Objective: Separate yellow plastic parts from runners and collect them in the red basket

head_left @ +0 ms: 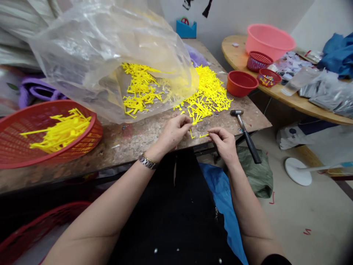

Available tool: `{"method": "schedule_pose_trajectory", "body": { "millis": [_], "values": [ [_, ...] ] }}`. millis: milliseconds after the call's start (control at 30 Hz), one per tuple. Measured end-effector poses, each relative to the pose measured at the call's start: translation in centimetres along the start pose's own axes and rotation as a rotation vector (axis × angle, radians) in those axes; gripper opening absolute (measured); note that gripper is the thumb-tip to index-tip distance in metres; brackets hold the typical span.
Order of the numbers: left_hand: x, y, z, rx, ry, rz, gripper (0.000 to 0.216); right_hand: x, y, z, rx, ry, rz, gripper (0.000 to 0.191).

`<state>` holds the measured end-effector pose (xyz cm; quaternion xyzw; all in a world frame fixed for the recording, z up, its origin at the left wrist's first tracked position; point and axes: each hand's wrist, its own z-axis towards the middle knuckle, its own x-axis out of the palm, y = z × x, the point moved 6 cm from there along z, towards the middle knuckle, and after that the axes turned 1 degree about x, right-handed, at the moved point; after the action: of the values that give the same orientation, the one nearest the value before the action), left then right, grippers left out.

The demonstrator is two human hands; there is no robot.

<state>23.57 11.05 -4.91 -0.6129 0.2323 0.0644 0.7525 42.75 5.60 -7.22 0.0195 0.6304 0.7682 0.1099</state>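
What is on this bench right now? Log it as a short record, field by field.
left hand: left hand pinches a small yellow plastic piece
right hand: right hand pinches another yellow piece
supply: loose yellow parts pile, partly under a clear plastic bag
sorted: red basket on the left holding yellow pieces
tool: hammer, right of the hands, untouched
surface: worn worktable
side table: pink basin, red bowl

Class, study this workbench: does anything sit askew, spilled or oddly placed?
The hammer lies with its handle jutting past the worktable edge. Yellow plastic pieces spill from the clear bag across the top.
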Motion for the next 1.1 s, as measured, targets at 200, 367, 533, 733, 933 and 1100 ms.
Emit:
{"method": "schedule_pose_trajectory", "body": {
  "millis": [200,367,533,733,933,1100],
  "values": [
    [2.5,0.5,-3.3,-0.149,0.150,-0.439,0.015,1.6,1.4,-1.0,-0.014,0.072,-0.002,0.012],
    [3.1,0.2,-5.0,-0.220,0.175,-0.570,0.018,2.8,1.1,-1.8,0.065,0.067,0.134,0.020],
    [2.8,-0.1,-5.7,-0.164,0.108,-0.514,0.020,3.7,-0.1,-2.3,0.204,0.007,0.362,0.033],
    [2.6,-0.4,-6.0,-0.068,0.022,-0.393,0.018,4.3,-0.7,-2.9,0.310,-0.011,0.507,0.030],
    [2.6,-0.9,-6.3,-0.045,0.018,-0.383,0.014,4.5,-0.8,-3.4,0.304,-0.029,0.468,0.030],
    [2.6,-0.6,-6.4,-0.011,0.005,-0.358,0.018,4.2,-1.1,-3.4,0.213,-0.046,0.333,0.033]
  ]
}}
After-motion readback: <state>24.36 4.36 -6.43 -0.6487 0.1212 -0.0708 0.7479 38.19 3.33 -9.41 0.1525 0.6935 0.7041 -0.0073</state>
